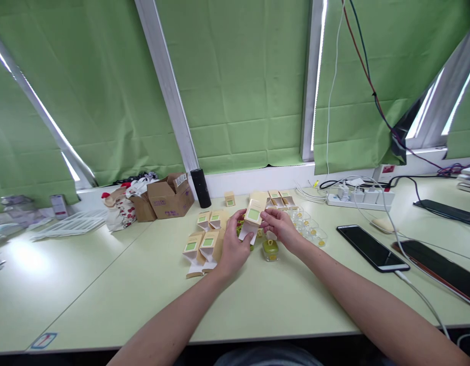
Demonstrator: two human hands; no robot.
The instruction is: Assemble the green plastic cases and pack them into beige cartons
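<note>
Between my two hands, above the table, is a small cream cardboard box (254, 212) with a green square on its front and a white flap at its lower end. My left hand (236, 243) is closed around its left side, thumb near the flap. The fingers of my right hand (283, 228) pinch its right edge. Just below my right hand stands a small clear container with a green lid (270, 250). Several similar cartons (207, 245) lie to the left with flaps out. Partly hidden green items sit behind my left hand.
Clear plastic containers with yellow spots (309, 227) stand behind my right arm. Further right lie a phone (372, 247) on a cable and a white power strip (359, 199). A black cylinder (200, 188) and a brown cardboard box (171, 195) stand at the back left.
</note>
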